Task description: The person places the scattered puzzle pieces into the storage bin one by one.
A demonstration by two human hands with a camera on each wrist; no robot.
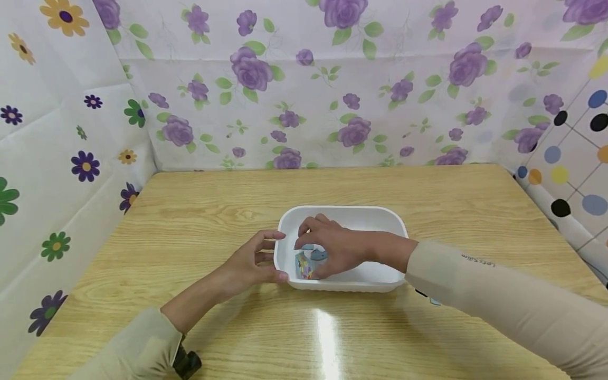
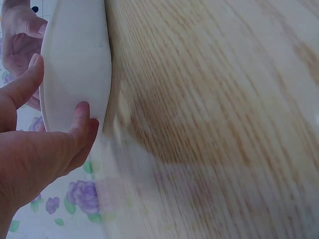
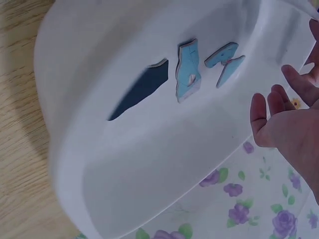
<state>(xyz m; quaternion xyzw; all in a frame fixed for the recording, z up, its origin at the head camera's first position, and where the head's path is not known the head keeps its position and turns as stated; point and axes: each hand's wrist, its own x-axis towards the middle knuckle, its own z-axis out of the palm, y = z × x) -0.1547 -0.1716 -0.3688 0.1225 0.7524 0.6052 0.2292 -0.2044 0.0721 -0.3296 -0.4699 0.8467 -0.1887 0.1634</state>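
Note:
A white plastic basin (image 1: 366,286) stands on the wooden table. My left hand (image 1: 244,269) holds its left end, with the thumb at the rim and other fingers against the outer wall (image 2: 75,59). Inside the basin, my right hand (image 1: 339,247) hovers with bent, spread fingers and a gap between thumb and index finger. Below that gap lie a multicoloured flat piece (image 1: 303,265) and small blue pieces (image 1: 319,255). The right wrist view shows a dark blue piece (image 3: 142,89), a light blue piece (image 3: 188,69) and smaller blue ones (image 3: 222,55), like jigsaw puzzle pieces.
The wooden table (image 1: 214,211) extends around the basin. Behind it hangs a purple-flowered cloth (image 1: 294,95); patterned cloths flank both sides. A black wrist device (image 1: 187,363) hangs at the left sleeve.

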